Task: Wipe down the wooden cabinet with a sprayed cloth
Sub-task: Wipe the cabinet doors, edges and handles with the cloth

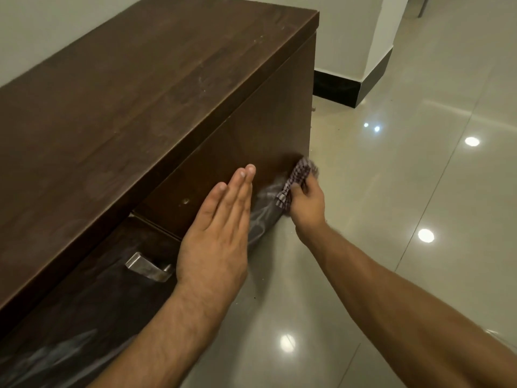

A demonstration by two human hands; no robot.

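Note:
A low dark wooden cabinet (134,102) runs along the wall from the lower left to the upper middle. My right hand (306,204) grips a bunched checkered cloth (298,177) and holds it against the lower right part of the cabinet's front door. My left hand (221,231) lies flat with straight fingers on that same door, just left of the cloth. Whitish wet streaks show on the door below the cloth and on the front panel at the lower left.
A metal handle (148,266) sticks out of the front panel beside my left wrist. The glossy beige tiled floor (405,191) spreads out to the right. A white pillar with a black skirting (352,88) stands behind the cabinet's far end.

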